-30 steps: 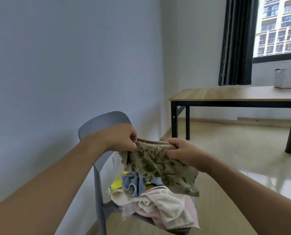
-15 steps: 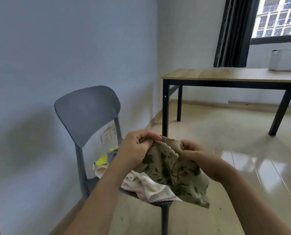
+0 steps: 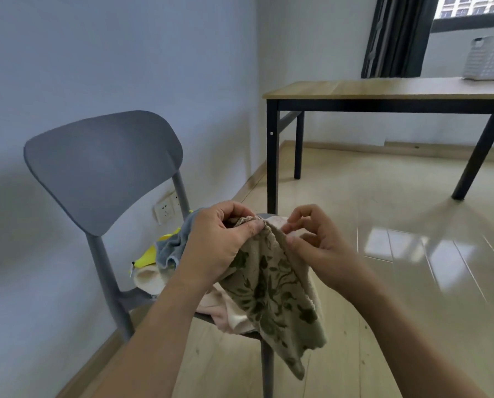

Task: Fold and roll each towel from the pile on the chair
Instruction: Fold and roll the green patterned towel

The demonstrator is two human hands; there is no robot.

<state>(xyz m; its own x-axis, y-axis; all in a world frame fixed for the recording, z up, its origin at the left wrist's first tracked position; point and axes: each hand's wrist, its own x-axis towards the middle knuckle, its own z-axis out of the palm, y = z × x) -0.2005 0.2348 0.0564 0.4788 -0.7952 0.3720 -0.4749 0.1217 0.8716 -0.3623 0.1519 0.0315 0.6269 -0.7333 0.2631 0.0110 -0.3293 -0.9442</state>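
Now the floral towel (image 3: 271, 285), stretched wide a second ago, is hanging doubled over the chair (image 3: 102, 165), so a first fold is seemingly forming. Left hand (image 3: 220, 248) fingers are pinching its top edge; right hand (image 3: 314, 245) fingers are loosely curled against it, grip unclear. Behind, the pile (image 3: 165, 254) is waiting. Rightward, the desk (image 3: 383, 89) is carrying a white basket (image 3: 488, 57).

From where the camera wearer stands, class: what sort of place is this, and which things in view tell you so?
Probably a sparsely furnished room in a flat or office. A grey chair piled with towels stands by a plain wall with a socket; a wooden table sits under a curtained window facing blocks of flats.
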